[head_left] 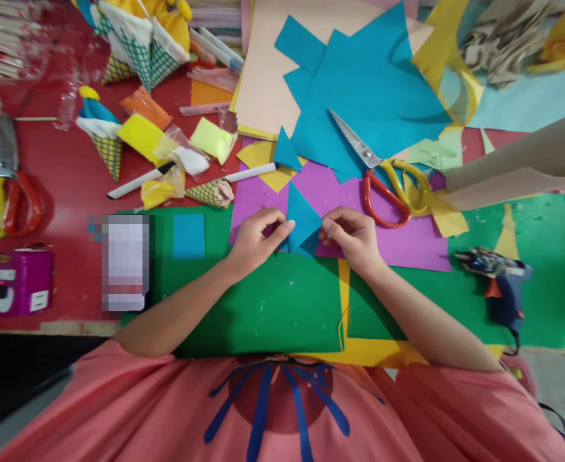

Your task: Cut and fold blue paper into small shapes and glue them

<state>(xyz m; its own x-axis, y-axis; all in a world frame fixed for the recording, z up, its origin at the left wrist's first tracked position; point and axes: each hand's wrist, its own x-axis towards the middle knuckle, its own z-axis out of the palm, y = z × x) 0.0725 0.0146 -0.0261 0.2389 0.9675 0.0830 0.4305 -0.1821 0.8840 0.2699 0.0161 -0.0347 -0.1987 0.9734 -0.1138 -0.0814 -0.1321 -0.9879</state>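
Observation:
A piece of blue paper (302, 218) with a pointed top is held between my two hands, above the purple sheet (398, 247). My left hand (262, 236) pinches its left edge between thumb and fingers. At its right corner, my right hand (352, 236) is closed with thumb against the fingers. Just beyond the held piece lies a smaller blue paper triangle (286, 153). Scissors (376, 163) with red and yellow handles rest open to the right of my hands. To the left, a blue paper rectangle (189, 236) lies flat on the green sheet (263, 308).
Large blue paper (359, 96) covers peach sheets at the back. A glue gun (504, 282) and a paper roll (523, 160) are at right. At left are a second pair of scissors (7, 173), a purple box (20, 282), a blurred-out object (126, 256) and small cone-shaped crafts (102, 135).

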